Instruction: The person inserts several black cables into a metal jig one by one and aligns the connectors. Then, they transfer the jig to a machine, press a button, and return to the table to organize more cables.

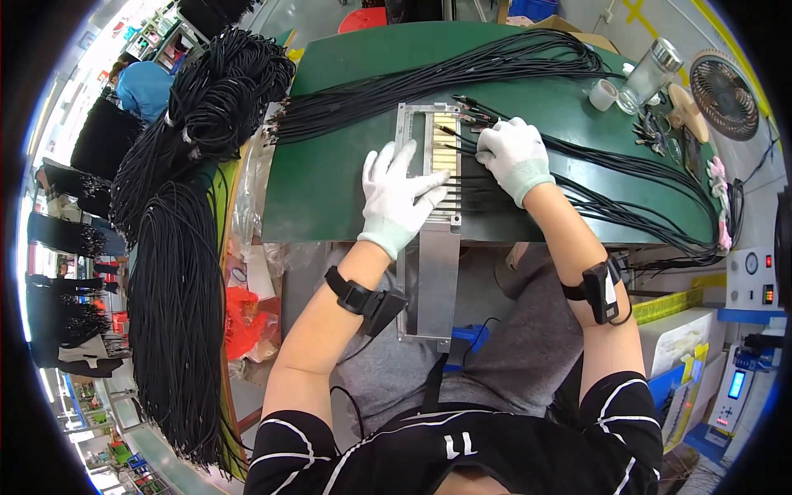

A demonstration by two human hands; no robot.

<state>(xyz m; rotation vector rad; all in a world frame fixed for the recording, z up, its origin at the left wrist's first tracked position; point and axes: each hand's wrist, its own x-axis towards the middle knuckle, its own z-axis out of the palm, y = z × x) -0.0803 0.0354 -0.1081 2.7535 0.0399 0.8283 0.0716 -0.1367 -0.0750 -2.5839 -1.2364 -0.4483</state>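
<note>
A long metal fixture [439, 272] lies across the near edge of the green table, with a row of cream-coloured blocks [444, 157] along its far part. Several black cables [478, 183] run into the blocks from the right. My left hand [394, 196], in a white glove, rests over the fixture's left side with fingers spread, thumb and one finger reaching the cable ends. At the fixture's right side, my gloved right hand [513, 157] has its fingers curled in on a black cable [464, 142]; the fingertips are partly hidden.
A long bundle of black cables [412, 85] crosses the table's far side. Large cable coils [186, 289] hang at the left. A glass jar [649, 76], a white roll [603, 95], pliers [648, 132] and a fan [724, 93] stand at the right.
</note>
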